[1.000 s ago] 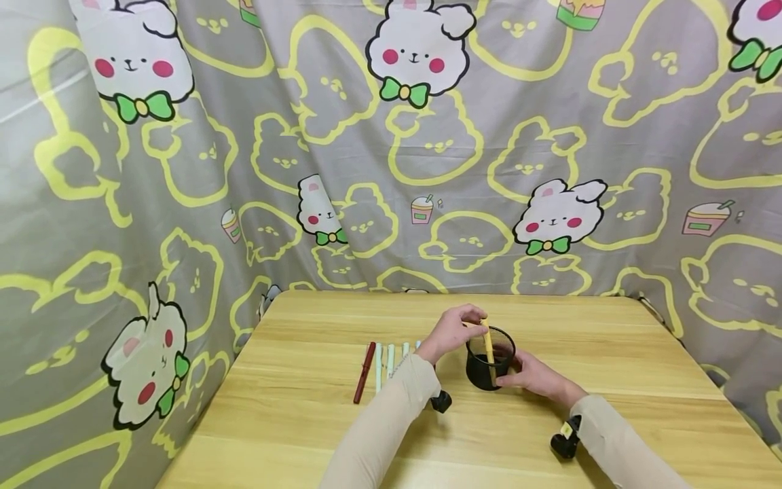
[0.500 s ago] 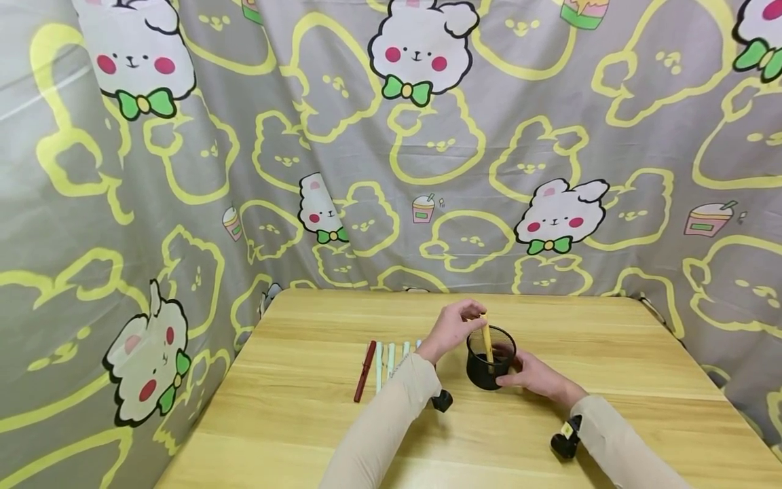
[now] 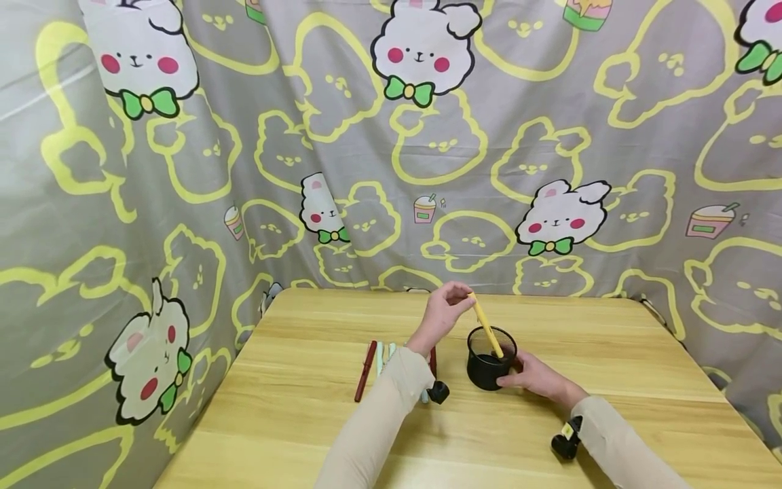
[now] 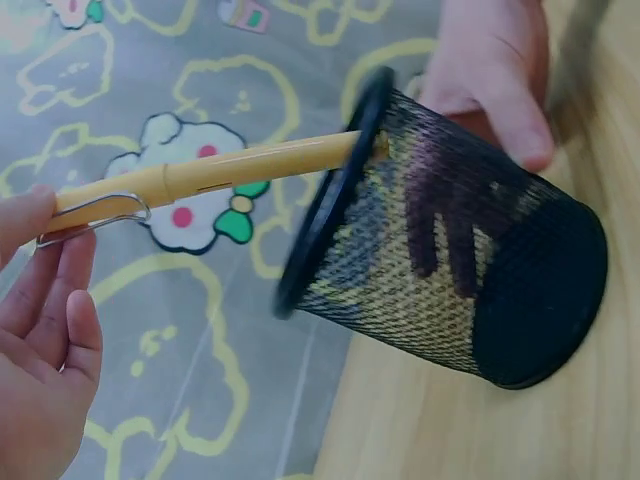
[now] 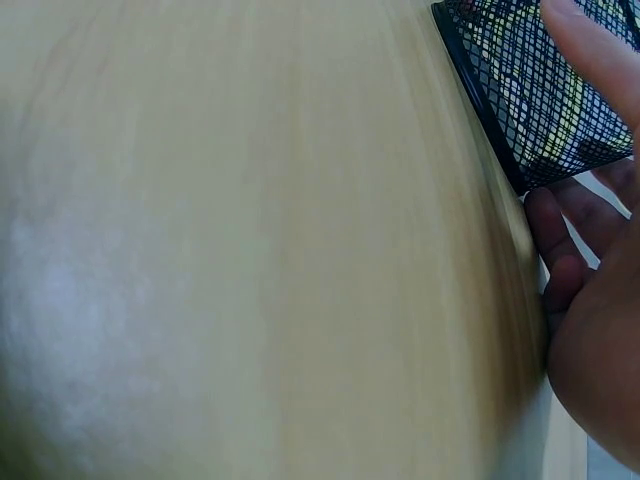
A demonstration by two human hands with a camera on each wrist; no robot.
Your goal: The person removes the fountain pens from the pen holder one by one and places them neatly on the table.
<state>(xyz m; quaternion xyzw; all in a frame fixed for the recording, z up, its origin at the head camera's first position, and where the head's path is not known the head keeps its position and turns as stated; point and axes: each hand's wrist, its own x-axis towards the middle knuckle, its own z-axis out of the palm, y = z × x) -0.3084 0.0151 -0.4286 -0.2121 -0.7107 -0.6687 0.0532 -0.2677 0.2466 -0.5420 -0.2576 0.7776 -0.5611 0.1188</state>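
My left hand [image 3: 441, 314] pinches a yellow pen [image 3: 482, 319] near its clip end. The pen [image 4: 240, 168] leans, and its other end lies just inside the rim of a black mesh pen holder [image 3: 489, 375]. In the left wrist view the cylindrical holder [image 4: 440, 290] has a solid dark band at its base. My right hand [image 3: 537, 378] grips the holder from the right side, thumb in front and fingers behind the mesh. The right wrist view catches only part of this hand [image 5: 605, 330] and the holder's lower mesh [image 5: 540, 90].
Left of the holder, a dark red pen [image 3: 365, 372] and several pale green pens [image 3: 380, 354] lie in a row, partly hidden by my left sleeve. Another dark red pen [image 3: 433, 360] shows beside the sleeve. A patterned curtain [image 3: 342, 156] hangs behind the wooden table [image 3: 525, 448].
My left hand has risen and moved left, drawing the yellow pen most of the way up out of the holder and tilting it more. The right hand and holder have stayed put.
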